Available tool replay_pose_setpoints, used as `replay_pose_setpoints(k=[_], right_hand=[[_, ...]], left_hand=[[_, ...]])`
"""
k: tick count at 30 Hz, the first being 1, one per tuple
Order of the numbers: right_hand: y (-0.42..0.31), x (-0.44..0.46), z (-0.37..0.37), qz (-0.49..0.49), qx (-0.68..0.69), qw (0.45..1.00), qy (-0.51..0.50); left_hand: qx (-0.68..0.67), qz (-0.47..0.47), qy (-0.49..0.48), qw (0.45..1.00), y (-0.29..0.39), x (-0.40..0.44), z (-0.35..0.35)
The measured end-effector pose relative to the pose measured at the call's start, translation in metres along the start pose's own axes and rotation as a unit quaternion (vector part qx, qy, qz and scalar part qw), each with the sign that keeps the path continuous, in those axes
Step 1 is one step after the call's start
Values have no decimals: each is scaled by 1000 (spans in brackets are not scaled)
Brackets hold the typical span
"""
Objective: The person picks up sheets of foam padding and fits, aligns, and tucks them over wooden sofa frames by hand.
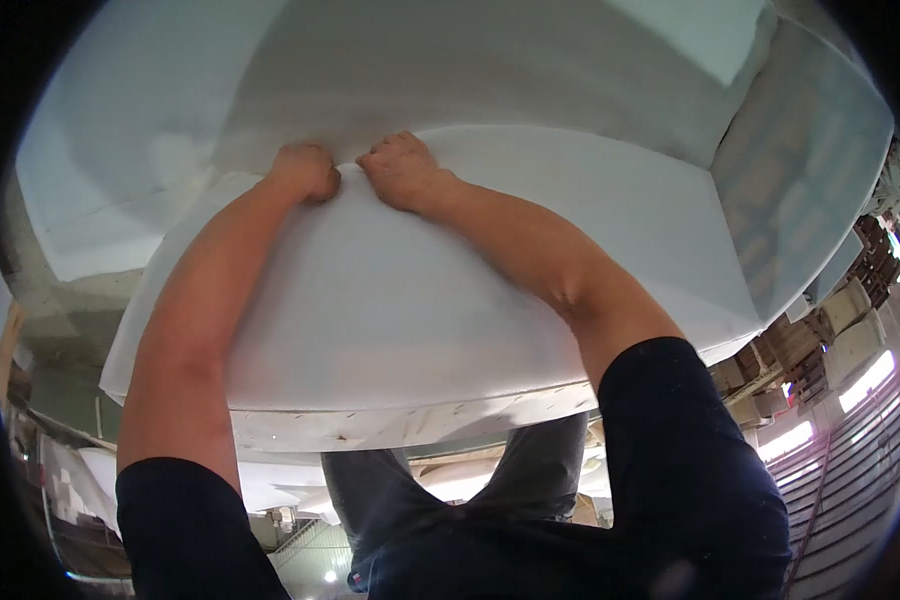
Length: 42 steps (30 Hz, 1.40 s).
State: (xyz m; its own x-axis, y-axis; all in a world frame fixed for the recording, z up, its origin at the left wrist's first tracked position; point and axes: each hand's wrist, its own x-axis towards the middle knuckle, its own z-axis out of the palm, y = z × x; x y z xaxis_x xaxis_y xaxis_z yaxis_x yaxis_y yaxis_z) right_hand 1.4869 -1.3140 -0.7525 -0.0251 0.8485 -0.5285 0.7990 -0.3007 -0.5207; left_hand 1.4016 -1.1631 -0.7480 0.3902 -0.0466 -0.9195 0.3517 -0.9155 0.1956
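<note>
A white foam sheet (420, 300) covers the seat of what looks like a sofa frame. At its back edge, where it meets the upright back panel (390, 70), both of my hands are side by side. My left hand (308, 172) is closed, its fingers curled at the sheet's edge. Just to its right, my right hand (400, 170) is also closed on the edge, knuckles up. A short raised bit of the sheet shows between them. The fingertips of both hands are hidden.
A foam-covered side panel (805, 150) rises at the right end of the seat. Another loose white sheet (100, 230) hangs at the left. The seat's pale front rail (410, 425) runs just before my legs. Stacked wooden parts (820, 330) stand farther right.
</note>
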Motion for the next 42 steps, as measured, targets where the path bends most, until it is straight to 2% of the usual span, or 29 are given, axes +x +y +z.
replay_pose_setpoints(k=[2,5,8,11,14,15,17,18,20,21,23,26,27,29,30,33,35,36,38,39,42], right_hand=[[-4,4,-4,18,-1,998,-60],[-13,15,-24,74,67,981,-165],[-17,27,-19,127,97,969,-187],[-9,20,-17,113,156,961,-197],[3,-12,-16,97,183,975,-78],[13,-25,-14,82,102,991,1],[38,-50,-11,43,-60,984,161],[48,-57,-11,37,-38,988,146],[66,-67,-11,32,7,992,125],[65,-65,-10,52,17,996,65],[54,-59,-5,85,44,993,-62],[53,-61,-6,145,136,977,-78],[53,-61,-4,160,130,974,-98],[53,-49,-6,181,110,969,-129],[54,-43,-6,180,90,972,-119],[49,-41,4,177,55,978,-98],[49,-42,5,167,49,982,-75],[51,-41,2,166,26,984,-66],[50,-45,6,164,-17,985,-50],[51,-46,9,184,10,982,-40],[46,-50,17,217,78,972,-49]], left_hand=[[38,19,135,990,-3,-2,31],[54,49,70,995,-11,4,32],[54,-10,-25,998,20,-19,-18],[-57,47,-40,996,23,-14,-17],[-149,116,26,982,-2,9,22],[-115,95,-37,988,8,-3,-3],[-76,56,-73,993,29,-6,-23],[-55,38,-92,994,40,-7,-28],[-122,77,41,989,67,-13,-17],[-154,95,106,978,73,-14,-9],[-170,106,88,976,69,-5,3],[-177,129,93,971,60,5,9],[-179,138,94,969,63,3,10],[-134,126,-8,983,70,11,1],[-107,117,-53,986,72,16,-12],[-75,49,-74,993,92,17,-21],[-27,50,-74,996,103,15,-16],[3,46,-60,997,103,20,-24],[-39,32,20,999,100,18,-12],[-66,26,50,996,102,9,-7],[-50,116,82,989,97,10,-8]])
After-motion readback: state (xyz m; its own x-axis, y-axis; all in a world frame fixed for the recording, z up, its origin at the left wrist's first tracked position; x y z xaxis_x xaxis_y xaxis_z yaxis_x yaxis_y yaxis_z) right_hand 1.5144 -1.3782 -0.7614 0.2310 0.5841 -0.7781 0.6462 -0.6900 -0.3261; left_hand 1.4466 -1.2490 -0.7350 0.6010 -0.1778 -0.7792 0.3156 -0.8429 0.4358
